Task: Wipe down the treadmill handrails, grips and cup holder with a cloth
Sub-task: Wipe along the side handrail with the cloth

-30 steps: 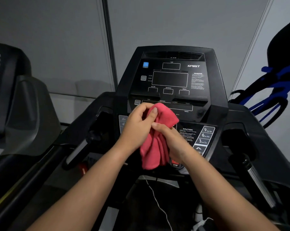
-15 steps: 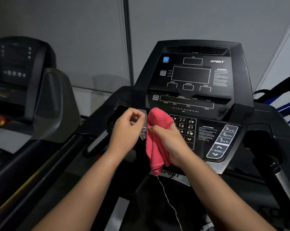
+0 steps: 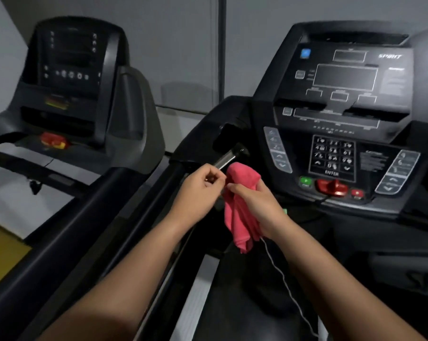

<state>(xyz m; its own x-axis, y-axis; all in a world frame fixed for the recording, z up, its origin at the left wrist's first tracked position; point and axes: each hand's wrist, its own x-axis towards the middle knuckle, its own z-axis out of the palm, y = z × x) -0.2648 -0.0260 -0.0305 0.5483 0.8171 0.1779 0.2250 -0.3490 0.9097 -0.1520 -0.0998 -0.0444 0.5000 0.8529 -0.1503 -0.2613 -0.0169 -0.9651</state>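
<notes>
My view has swung left since half a second ago. The neighbouring treadmill (image 3: 80,82) now fills that side, and both hands have dropped to just under the silver grip (image 3: 226,159). My left hand (image 3: 200,190) is curled, thumb on forefinger, right at the cloth's edge; I cannot tell whether it pinches a corner. The pink cloth (image 3: 237,217) hangs bunched from my right hand (image 3: 259,205), which grasps it around the middle, and it is not yet on any rail. Bunched like that, I think it would wipe with a narrow ridge and miss the grip's underside and the dark cup holder (image 3: 229,140) above. Further right, the loose tail could brush the green start button (image 3: 305,181) or snag the red safety key (image 3: 331,187). The white cord (image 3: 281,274) under my wrist could catch too.
</notes>
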